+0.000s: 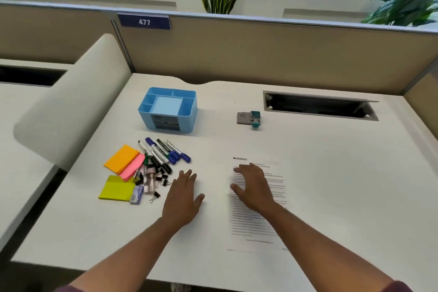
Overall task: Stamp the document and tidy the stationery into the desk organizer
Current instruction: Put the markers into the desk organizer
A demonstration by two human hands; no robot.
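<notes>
A printed document (257,225) lies flat on the white desk (331,185), right of centre. My right hand (254,187) hovers open over its upper part, fingers spread. My left hand (183,199) is open, palm down, just left of the sheet. A grey and teal stamp (250,118) lies beyond the document. A light blue desk organizer (168,108) stands at the back left, its top compartments showing nothing inside. In front of it lie several markers (163,154), orange (120,159), pink (132,166) and yellow-green sticky notes (116,188), and black binder clips (161,180).
A cable slot (320,106) with a raised lid is cut into the desk at the back right. Tan partition walls (260,54) close the back and right. A rounded cream divider (71,111) borders the left side. A small eraser-like block (137,195) lies by the yellow-green notes.
</notes>
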